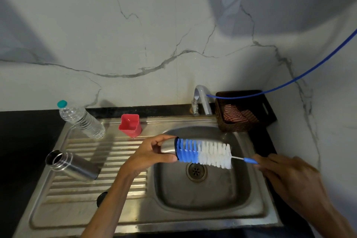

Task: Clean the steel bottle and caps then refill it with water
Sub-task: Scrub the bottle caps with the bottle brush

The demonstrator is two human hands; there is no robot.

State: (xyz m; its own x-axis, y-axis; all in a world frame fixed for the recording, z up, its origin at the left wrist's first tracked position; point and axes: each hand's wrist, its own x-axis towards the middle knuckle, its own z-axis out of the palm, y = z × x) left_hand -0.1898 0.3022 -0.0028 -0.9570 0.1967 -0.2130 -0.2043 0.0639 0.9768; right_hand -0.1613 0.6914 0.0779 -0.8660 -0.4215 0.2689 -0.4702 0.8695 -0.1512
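My left hand (152,152) grips a steel cap (167,146) sideways over the sink basin (195,195). A bottle brush (204,153) with blue and white bristles has its blue tip pushed into the cap's mouth. My right hand (278,168) holds the brush by its thin blue handle (250,160). The open steel bottle (71,165) lies tilted on the ribbed drainboard (92,189) at the left, apart from both hands. A small black cap (101,198) shows next to my left forearm, partly hidden.
A clear plastic water bottle (81,119) with a teal lid and a red cup (130,124) stand at the drainboard's back. The tap (202,99) rises behind the basin. A dark woven basket (237,114) with striped cloth sits right. A blue hose (289,83) crosses the wall.
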